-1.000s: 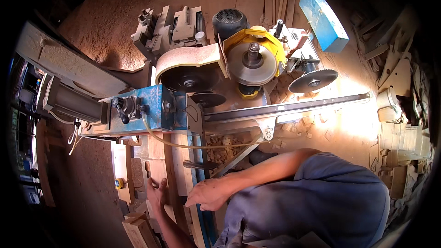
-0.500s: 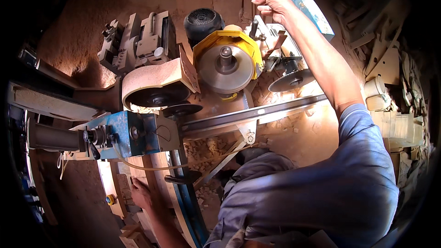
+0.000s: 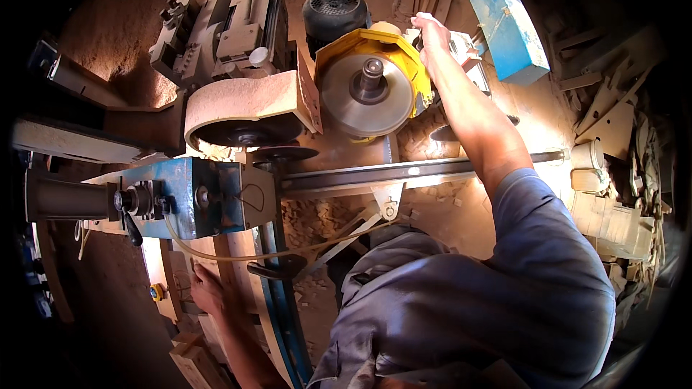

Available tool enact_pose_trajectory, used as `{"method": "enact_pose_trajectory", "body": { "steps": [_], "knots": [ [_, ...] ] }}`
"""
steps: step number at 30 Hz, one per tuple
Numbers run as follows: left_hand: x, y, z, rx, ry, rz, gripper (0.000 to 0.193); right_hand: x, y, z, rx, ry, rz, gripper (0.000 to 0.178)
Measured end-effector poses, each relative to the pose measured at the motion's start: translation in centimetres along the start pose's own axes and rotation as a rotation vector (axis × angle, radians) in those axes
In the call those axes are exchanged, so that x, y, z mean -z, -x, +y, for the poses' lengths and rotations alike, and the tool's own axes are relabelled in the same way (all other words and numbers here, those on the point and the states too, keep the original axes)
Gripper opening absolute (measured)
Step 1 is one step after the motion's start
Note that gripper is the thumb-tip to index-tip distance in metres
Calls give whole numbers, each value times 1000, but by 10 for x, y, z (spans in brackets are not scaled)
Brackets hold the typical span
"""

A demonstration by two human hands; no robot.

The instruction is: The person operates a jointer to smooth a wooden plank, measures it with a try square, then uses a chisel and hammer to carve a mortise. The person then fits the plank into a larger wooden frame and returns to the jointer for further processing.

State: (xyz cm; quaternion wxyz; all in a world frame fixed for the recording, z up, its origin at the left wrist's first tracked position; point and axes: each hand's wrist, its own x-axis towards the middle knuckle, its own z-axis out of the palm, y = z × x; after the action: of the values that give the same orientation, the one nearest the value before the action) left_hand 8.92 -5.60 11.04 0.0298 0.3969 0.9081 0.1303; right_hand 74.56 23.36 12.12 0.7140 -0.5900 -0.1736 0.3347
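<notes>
My right hand [image 3: 432, 32] reaches far out beside the yellow blade guard [image 3: 407, 57], fingers curled over the spot of a black upright handle, which the hand now covers. Inside that guard shows a round metal disc [image 3: 339, 101] on a shaft. A toothed saw blade [image 3: 443, 132] lies partly behind my right forearm. My left hand [image 3: 207, 288] is low at the left with its fingers curled, close against wooden boards [image 3: 241, 274]; whatever lies inside its grip is hidden.
A blue machine head [image 3: 173, 191] with a hose stands left, by a curved wooden guard [image 3: 245, 104] over dark discs. A long metal rail [image 3: 432, 170] crosses before me. A blue box [image 3: 508, 29] stands far right. Offcuts [image 3: 613, 115] pile up at right; a yellow tape measure [image 3: 156, 292] lies left.
My right hand has come down from in front of the blue box to the machine beside the yellow guard. My left hand stays by the boards. The whole view has shifted a little.
</notes>
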Motion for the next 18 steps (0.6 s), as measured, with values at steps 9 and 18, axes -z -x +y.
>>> {"method": "enact_pose_trajectory", "body": {
  "steps": [9,18],
  "knots": [
    [-5,-11,-9,13,-40,-24,68,7,-18,32,122,-21,91,15],
    [-15,-18,-13,4,-39,-22,67,10,-32,-5,68,667,-189,25]
  ]
}}
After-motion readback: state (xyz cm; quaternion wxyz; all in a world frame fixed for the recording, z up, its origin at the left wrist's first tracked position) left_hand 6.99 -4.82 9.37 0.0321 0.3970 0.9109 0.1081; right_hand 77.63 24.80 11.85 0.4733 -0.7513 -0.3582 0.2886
